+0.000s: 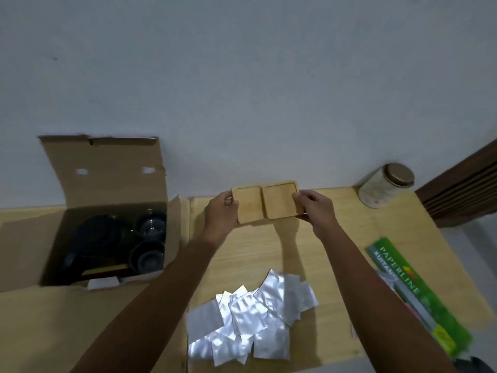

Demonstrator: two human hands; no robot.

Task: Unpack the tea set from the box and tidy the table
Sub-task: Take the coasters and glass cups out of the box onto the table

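Both hands hold a wooden tray (267, 201) with two square recesses above the far part of the table (336, 238), the left hand (221, 211) gripping its left end and the right hand (313, 208) its right end. The open cardboard box (107, 184) stands to the left, and inside lie dark pieces, seemingly a teapot (94, 235) and cups (149, 239), though blur hides detail. Silver sachets (250, 316) are heaped on the near table.

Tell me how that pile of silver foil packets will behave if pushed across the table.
The silver foil packets are flat and loosely overlapped, so they would probably slide and scatter rather than move together. Their shiny, crinkled faces suggest they are slippery, light and floppy.
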